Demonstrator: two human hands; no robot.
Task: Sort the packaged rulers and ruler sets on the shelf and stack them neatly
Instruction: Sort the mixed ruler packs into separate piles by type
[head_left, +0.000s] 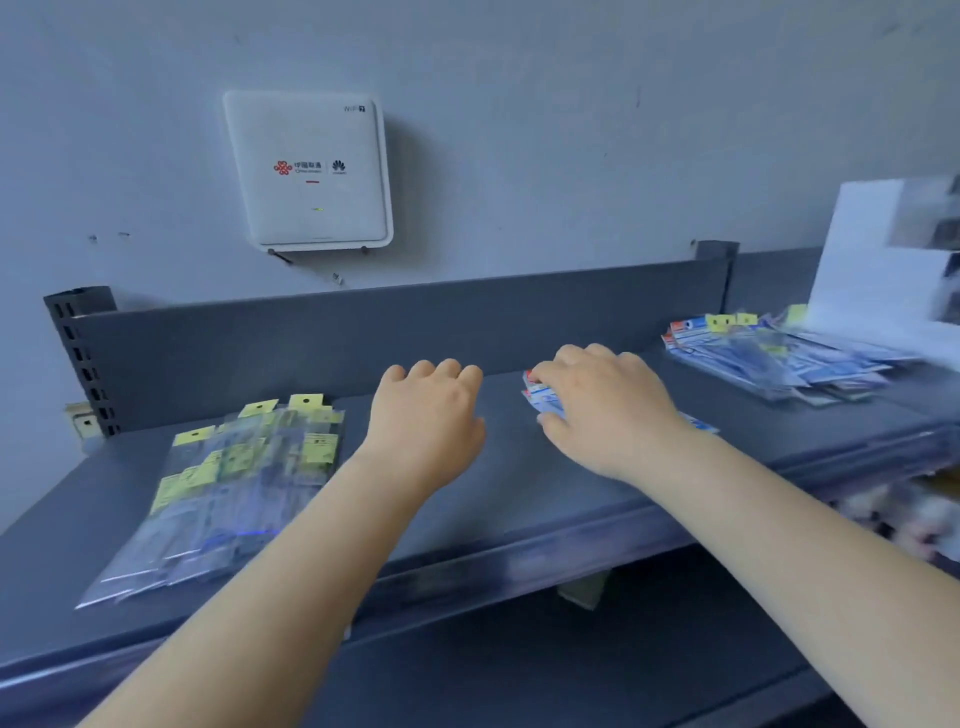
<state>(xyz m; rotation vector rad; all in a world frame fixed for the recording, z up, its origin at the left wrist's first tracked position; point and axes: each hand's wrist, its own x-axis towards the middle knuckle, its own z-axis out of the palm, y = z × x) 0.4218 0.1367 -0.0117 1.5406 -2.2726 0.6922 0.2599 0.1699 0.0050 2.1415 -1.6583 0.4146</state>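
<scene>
**Both hands over the middle of the shelf, right hand on a small packet stack**

My right hand (605, 410) lies over a small stack of red-and-blue packets (541, 397) near the middle of the shelf (519, 493). Its fingers curl down over the far end of the stack and the thumb sits against the near edge, so it grips the packets; a strip of the same stack shows past the wrist on the right. My left hand (428, 415) is just beside it, to the left, with nothing in it. Its fingers are bent loosely at the knuckles and point toward the back rail (363, 332); I cannot tell whether the fingertips touch the shelf.

Well to the left, near the front edge, lies a loose pile of clear packets with yellow header cards (228, 488), fanned and overlapping, not squared up. At the far right, near the back rail, lies another spread pile of blue-and-red packets (769, 358), also overlapping unevenly and blurred at its right end. A white sheet (862, 260) stands behind that pile.

On the wall above the shelf hangs a white router box (309, 169) with a small green light. A slotted upright post (78, 358) stands at the shelf's left rear corner.
</scene>
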